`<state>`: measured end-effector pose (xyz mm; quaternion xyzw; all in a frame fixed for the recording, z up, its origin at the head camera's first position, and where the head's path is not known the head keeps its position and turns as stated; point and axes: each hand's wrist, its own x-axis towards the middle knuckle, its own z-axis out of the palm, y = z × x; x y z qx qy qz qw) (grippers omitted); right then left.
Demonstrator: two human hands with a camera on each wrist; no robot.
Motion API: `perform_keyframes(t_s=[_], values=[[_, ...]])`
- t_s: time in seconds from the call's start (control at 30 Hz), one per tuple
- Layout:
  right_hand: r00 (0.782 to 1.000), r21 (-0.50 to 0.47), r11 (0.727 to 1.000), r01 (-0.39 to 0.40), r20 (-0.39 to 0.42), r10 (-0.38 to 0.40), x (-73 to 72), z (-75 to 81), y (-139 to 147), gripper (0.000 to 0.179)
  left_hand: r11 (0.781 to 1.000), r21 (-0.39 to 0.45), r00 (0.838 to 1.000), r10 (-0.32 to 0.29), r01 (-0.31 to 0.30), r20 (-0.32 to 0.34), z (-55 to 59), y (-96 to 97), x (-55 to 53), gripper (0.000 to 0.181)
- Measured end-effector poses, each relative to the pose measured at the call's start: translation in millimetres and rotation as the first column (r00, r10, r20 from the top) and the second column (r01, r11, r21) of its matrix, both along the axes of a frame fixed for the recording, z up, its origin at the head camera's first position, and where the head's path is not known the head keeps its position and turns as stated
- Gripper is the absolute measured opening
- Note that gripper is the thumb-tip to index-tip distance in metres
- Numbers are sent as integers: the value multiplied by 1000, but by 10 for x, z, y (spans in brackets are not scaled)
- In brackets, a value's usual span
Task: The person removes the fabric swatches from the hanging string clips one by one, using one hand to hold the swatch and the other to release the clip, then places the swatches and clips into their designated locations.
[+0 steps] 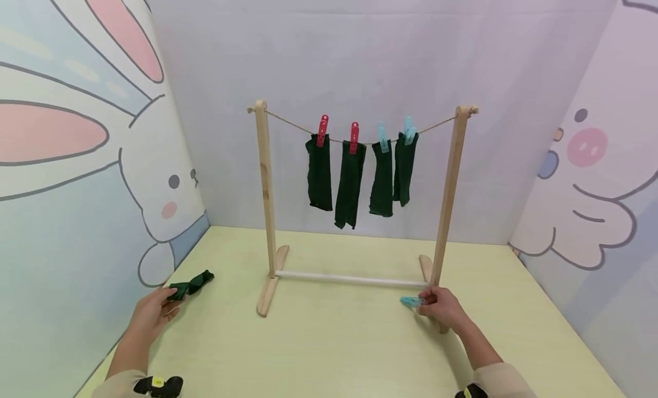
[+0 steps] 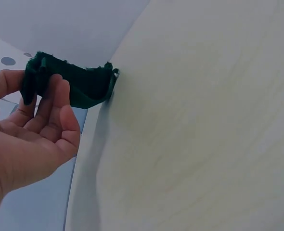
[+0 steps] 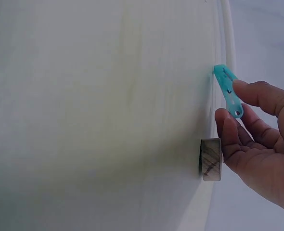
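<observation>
My left hand (image 1: pixel 155 313) pinches a dark green cloth piece (image 1: pixel 199 281) at one end, close over the left side of the table. In the left wrist view this cloth (image 2: pixel 86 83) looks folded, with frayed edges, and thumb and fingers grip its near end. My right hand (image 1: pixel 445 308) holds a light blue clothespin (image 1: pixel 410 301) between thumb and fingers, beside the foot of the rack's right post. The right wrist view shows the clothespin (image 3: pixel 227 89) with its holed end toward the fingers and its tip pointing away.
A wooden drying rack (image 1: pixel 266 204) stands mid-table, with a white bar (image 1: pixel 349 280) low between its posts. Several dark green cloth pieces (image 1: pixel 351 187) hang from its rope, held by red clothespins (image 1: pixel 323 131) and light blue clothespins (image 1: pixel 383 138). Walls with animal drawings flank the table (image 1: pixel 329 346).
</observation>
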<state>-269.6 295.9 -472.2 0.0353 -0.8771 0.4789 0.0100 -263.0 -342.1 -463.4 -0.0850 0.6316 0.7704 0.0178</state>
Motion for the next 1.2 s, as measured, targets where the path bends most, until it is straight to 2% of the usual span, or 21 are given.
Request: perform_keyframes(t_s=[0.1,0.17,0.3,0.43,0.5,0.67,0.93,1.07,1.2], values=[[1000,32,999,19,-3,-19,-19,-10,-28,28,996,-87,996,9,-1,89,-24,-46,43,19],[1000,52,998,30,-6,-30,-26,-26,-36,28,990,-144,990,15,6,142,-47,-66,59,37],[999,96,994,49,-20,-47,-46,-44,-48,29,975,-220,981,7,37,196,-80,-116,81,53],[998,129,990,58,-21,-56,-65,-32,-62,28,940,-331,976,-6,80,218,-70,-185,95,45],[998,147,988,57,-18,-55,-75,-19,-68,27,922,-377,972,8,84,236,-61,-218,98,37],[998,192,979,64,-21,-61,-101,21,-66,27,892,-433,956,4,130,294,-36,-273,123,27],[998,195,979,63,-9,-62,-154,17,-27,29,873,-450,928,-8,188,373,1,-342,181,12],[998,185,981,56,-13,-54,-175,23,-24,29,850,-474,919,-31,231,392,24,-386,212,17],[998,172,983,59,-8,-59,-194,16,-25,29,825,-506,922,-46,252,384,51,-400,228,28]])
